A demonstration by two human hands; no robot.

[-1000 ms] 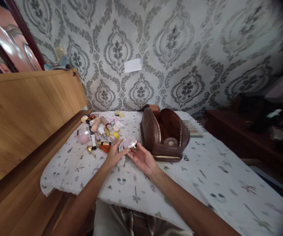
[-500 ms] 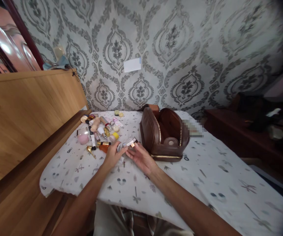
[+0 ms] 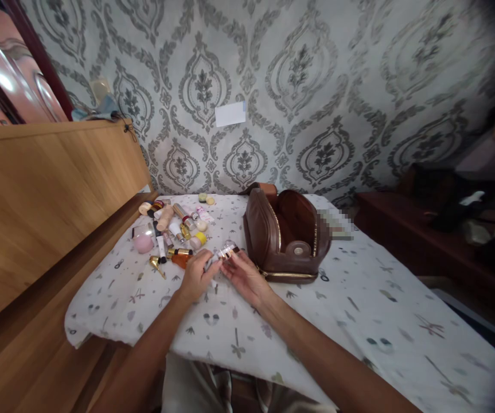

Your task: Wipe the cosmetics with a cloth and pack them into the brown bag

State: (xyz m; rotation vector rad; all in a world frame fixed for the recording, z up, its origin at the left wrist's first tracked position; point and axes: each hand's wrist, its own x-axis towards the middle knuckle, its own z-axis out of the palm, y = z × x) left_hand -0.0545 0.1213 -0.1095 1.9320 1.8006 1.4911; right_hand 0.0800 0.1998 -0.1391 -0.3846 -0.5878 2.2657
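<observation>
My left hand and my right hand come together over the table, both closed on a small shiny cosmetic item. It looks clear and silvery with dark parts; its exact kind and whether it is one piece or more I cannot make out. Just to the right of my right hand stands a brown leather bag, its zipped top gaping. Left of my left hand lie an orange bottle, a gold pointed piece and a white tube with a black cap.
Several cosmetics lie in a group at the left, among them a pink sponge and a yellow-lidded jar. Two small round pots sit by the wall. A wooden panel borders the left. A patterned cloth covers the table.
The small item has turned slightly between my fingers, showing more of its striped side. My hands stay in nearly the same place; the whole view has shifted a little.
</observation>
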